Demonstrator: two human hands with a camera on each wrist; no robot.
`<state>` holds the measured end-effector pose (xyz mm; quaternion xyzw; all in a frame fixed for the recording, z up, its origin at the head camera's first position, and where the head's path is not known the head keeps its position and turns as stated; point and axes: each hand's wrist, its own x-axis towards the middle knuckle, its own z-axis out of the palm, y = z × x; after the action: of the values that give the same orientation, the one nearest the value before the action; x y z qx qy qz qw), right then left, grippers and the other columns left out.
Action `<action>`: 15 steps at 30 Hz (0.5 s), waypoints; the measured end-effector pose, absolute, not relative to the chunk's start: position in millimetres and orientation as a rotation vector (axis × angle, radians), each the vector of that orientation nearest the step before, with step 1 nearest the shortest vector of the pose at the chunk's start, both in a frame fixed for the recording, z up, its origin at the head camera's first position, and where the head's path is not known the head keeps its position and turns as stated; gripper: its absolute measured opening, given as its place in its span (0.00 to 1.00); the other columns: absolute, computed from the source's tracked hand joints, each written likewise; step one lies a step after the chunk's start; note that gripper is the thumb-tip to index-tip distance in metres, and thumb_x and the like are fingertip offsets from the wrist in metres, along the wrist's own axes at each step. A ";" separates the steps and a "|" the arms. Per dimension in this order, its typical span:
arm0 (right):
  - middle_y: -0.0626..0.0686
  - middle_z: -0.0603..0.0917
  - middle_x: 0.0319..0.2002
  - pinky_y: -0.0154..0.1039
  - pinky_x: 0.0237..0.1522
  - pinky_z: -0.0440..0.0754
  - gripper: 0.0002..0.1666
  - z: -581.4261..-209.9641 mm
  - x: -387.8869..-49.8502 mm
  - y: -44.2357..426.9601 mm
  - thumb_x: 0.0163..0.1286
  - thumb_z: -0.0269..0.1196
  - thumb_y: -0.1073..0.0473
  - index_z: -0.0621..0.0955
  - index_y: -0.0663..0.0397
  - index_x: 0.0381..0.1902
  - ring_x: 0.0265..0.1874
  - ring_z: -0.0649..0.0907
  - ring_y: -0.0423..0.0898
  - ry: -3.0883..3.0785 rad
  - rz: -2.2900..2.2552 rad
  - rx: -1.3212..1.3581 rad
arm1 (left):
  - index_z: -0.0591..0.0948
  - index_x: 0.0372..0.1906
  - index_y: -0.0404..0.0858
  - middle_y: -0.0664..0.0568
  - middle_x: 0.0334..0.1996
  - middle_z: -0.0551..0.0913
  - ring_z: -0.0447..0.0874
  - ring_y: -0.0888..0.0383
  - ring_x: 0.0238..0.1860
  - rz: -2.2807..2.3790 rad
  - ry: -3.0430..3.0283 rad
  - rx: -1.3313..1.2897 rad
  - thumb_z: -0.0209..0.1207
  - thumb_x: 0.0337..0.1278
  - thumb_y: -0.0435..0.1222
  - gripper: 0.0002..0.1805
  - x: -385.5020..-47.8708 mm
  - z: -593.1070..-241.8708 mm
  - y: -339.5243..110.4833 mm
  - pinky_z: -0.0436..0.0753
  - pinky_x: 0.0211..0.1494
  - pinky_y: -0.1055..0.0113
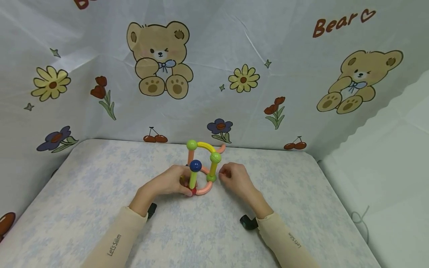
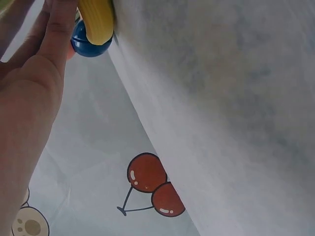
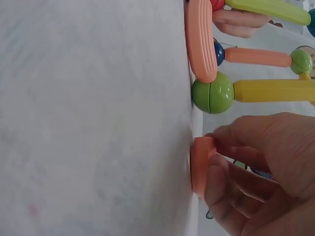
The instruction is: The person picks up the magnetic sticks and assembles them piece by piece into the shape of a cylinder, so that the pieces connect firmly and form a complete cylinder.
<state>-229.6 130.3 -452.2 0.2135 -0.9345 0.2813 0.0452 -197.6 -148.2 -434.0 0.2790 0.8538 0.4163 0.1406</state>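
Observation:
A magnetic stick-and-ball structure (image 1: 203,191) stands mid-table, with curved and straight sticks and blue, green and red balls. At its left side my left hand (image 1: 172,181) grips it low, the thumb by the red ball. The left wrist view shows those fingers beside a yellow curved stick (image 2: 96,22) and a blue ball (image 2: 88,45). Just right of the structure is my right hand (image 1: 237,180), fingers bent. In the right wrist view an orange stick (image 3: 199,167) appears at the right hand's (image 3: 261,172) fingertips, partly covered by the thumb; whether it is pinched or lies beyond, I cannot tell.
Behind the structure, close to the table's back edge, a curved orange piece (image 1: 222,148) shows. The pale patterned table (image 1: 201,234) ends at a hanging cloth (image 1: 207,108) printed with bears and flowers. A cable (image 1: 363,219) is at the right.

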 end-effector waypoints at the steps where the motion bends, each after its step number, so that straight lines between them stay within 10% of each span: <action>1: 0.48 0.85 0.32 0.36 0.31 0.78 0.03 -452.4 -229.7 131.5 0.70 0.68 0.64 0.89 0.53 0.37 0.26 0.78 0.39 -2.843 0.882 0.614 | 0.88 0.39 0.42 0.56 0.35 0.85 0.81 0.58 0.34 1.202 2.469 0.813 0.79 0.53 0.35 0.11 -197.4 -434.3 -147.2 0.82 0.40 0.67; 15: 0.54 0.86 0.35 0.39 0.32 0.82 0.15 -447.5 -234.8 144.5 0.71 0.70 0.58 0.83 0.63 0.49 0.30 0.83 0.45 -2.978 1.023 0.224 | 0.90 0.36 0.45 0.58 0.33 0.81 0.78 0.60 0.34 1.196 2.532 0.839 0.77 0.56 0.38 0.06 -196.7 -439.4 -140.2 0.80 0.36 0.68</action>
<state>-234.8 144.5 -447.5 0.0710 -0.9433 0.3241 -0.0078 -196.7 -140.2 -439.4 0.2854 0.8610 0.4067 0.1092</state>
